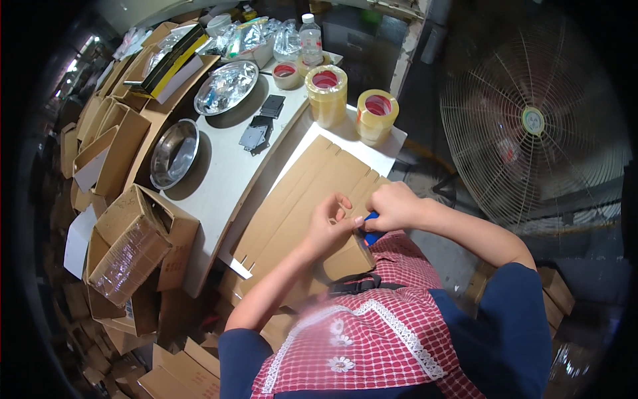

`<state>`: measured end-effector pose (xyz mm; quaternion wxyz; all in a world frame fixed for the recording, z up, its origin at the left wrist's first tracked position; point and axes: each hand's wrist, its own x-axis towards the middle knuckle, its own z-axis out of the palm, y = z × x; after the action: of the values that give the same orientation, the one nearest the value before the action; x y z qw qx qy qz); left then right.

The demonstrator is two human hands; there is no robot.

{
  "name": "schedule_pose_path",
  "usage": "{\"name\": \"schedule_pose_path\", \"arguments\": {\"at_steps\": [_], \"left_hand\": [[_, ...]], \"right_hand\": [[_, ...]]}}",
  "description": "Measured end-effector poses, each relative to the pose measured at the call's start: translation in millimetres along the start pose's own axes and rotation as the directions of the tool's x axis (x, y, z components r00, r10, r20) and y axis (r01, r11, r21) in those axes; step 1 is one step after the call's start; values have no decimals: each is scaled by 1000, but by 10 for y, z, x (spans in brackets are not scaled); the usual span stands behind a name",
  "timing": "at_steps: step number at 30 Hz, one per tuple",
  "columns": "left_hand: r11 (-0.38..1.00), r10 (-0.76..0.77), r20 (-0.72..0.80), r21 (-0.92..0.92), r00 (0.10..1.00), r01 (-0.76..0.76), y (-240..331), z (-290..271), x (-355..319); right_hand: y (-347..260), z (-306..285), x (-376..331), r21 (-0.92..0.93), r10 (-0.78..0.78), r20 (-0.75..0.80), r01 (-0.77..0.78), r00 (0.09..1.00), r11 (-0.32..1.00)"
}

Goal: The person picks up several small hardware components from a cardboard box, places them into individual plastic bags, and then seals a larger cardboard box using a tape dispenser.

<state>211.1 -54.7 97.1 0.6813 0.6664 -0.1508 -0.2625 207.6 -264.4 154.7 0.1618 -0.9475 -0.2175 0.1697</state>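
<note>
A flat cardboard sheet (299,193) with slits along its edges lies in front of me on the white work surface. My right hand (392,206) is closed around a blue tape dispenser (372,236), mostly covered by the fingers, over the sheet's near right edge. Beside it, my left hand (329,226) has its fingers curved and apart, the thumb reaching to the dispenser. A folded cardboard part (349,259) is below both hands, against my red checked apron.
Stacked clear tape rolls (327,100) and another stack (377,116) stand beyond the sheet. Metal bowls (175,154) and black flat parts (254,136) sit on the white table (216,149). Open cartons (129,239) crowd the left; a large fan (531,123) stands right.
</note>
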Motion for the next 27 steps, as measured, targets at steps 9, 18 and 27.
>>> {"name": "schedule_pose_path", "arguments": {"at_steps": [9, 18, 27], "left_hand": [[781, -30, -67, 621, 997, 65, 425, 271, 232], [789, -28, -332, 572, 943, 224, 401, 410, 637], [805, 287, -768, 518, 573, 290, 313, 196, 921]], "right_hand": [[437, 198, 393, -207, -108, 68, 120, 992, 971], [1124, 762, 1224, 98, -220, -411, 283, 885, 954], [424, -119, 421, 881, -158, 68, 15, 985, 473]]}}
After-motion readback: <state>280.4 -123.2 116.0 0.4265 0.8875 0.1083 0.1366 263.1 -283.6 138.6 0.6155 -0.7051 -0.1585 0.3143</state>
